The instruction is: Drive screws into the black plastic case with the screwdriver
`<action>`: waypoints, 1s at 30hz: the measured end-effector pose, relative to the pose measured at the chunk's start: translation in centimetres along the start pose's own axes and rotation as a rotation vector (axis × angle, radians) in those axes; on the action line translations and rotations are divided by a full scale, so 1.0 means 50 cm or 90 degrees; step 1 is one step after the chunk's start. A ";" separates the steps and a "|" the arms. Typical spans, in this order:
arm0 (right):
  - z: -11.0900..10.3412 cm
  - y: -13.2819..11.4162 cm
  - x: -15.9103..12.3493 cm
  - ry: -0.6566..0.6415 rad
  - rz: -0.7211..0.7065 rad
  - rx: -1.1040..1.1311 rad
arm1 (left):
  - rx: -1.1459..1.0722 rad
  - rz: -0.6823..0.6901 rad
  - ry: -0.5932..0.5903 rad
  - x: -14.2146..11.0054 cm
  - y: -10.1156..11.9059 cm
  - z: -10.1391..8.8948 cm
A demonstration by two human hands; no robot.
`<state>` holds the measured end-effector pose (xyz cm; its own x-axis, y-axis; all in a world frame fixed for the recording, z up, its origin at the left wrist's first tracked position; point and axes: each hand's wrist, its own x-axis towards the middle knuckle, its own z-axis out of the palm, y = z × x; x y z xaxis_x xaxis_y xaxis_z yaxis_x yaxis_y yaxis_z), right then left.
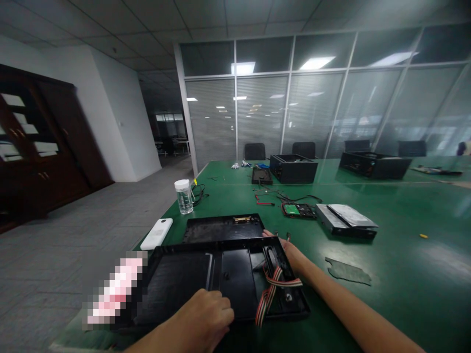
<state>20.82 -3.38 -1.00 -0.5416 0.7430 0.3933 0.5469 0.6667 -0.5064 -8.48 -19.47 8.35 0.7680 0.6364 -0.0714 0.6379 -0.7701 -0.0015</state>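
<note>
A shallow black computer case panel [239, 284] lies in front of me with its hollow inside facing up. A striped ribbon cable [272, 284] hangs from its right end. My left hand [209, 314] is closed over the panel's near middle, knuckles up; what its fingers hold is hidden. At the far right corner, my right hand [287, 245] grips the panel's edge, its fingers partly hidden behind the rim. Just beyond sits a second black panel [217, 229] with a brass-coloured strip.
A clear bottle [185, 200] and white phone-like device [157, 234] stand near the green table's left edge. A grey-topped drive [346, 220], a green circuit board [293, 210], cables and a dark flat scrap [348, 271] lie rightward. Black cases [294, 169] are farther back.
</note>
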 end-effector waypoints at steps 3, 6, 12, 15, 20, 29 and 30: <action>-0.042 0.042 -0.011 -0.036 0.031 -0.251 | -0.036 0.000 -0.014 -0.001 -0.008 0.024; -0.092 0.093 -0.027 -0.034 0.201 -0.438 | -0.053 -0.005 -0.019 0.004 -0.021 0.043; -0.142 0.161 -0.054 -0.040 0.364 -0.471 | -0.032 -0.044 -0.026 0.030 -0.056 0.053; -0.136 0.160 -0.049 -0.034 0.350 -0.430 | -0.026 -0.077 -0.064 0.054 -0.095 0.032; -0.116 0.125 -0.029 -0.010 0.298 -0.369 | -0.067 -0.018 -0.119 0.150 -0.190 -0.010; -0.093 0.049 -0.011 0.010 0.228 -0.328 | 0.239 0.193 0.169 0.301 -0.295 0.078; -0.090 0.044 -0.010 0.006 0.220 -0.323 | 0.240 0.204 0.181 0.299 -0.298 0.082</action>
<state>25.19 -2.01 1.14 -0.2742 0.9203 0.2791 0.9269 0.3303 -0.1784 -6.73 1.32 3.20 0.9378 0.3154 0.1450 0.3471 -0.8559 -0.3833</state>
